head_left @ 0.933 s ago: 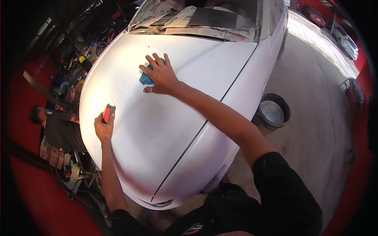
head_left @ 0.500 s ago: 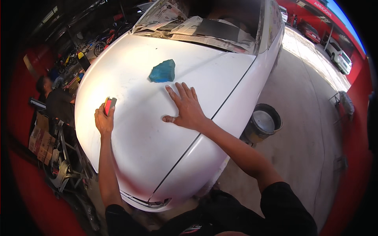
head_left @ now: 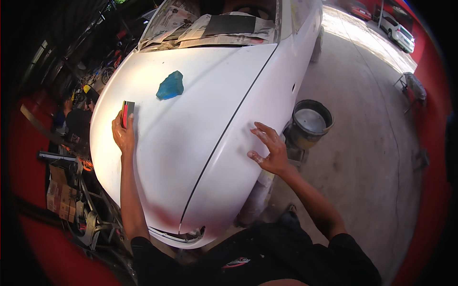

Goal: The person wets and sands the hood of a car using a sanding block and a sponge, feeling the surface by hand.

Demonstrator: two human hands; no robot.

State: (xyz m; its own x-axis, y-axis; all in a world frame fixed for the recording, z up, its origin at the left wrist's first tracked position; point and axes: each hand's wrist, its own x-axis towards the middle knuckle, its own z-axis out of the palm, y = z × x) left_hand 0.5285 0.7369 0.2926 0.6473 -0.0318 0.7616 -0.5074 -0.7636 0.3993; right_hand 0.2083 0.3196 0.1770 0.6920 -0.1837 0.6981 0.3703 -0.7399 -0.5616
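Observation:
A white car hood [head_left: 191,114] with a dull, whitish finish spreads out in front of me. On its left side my left hand [head_left: 123,138] grips a small red and dark grey sanding block [head_left: 128,113], which rests against the panel. Fingers apart and with nothing in it, my right hand [head_left: 271,151] is at the white fender [head_left: 234,148], right of the dark panel gap; whether it touches is unclear. Whitish residue marks its fingertips. A crumpled blue cloth [head_left: 170,86] lies on the upper hood, beyond both hands.
Newspaper sheets [head_left: 191,32] cover the windshield. A dark bucket [head_left: 312,121] of greyish liquid stands right of the fender. Cardboard boxes [head_left: 61,200] and metal frames crowd the left, where another person in dark clothing [head_left: 78,124] is. A chair [head_left: 412,90] stands by the red wall.
My right hand has lifted off the hood and moved right to the fender. My left hand still holds the sanding block, now slightly farther up the hood. The view has shifted.

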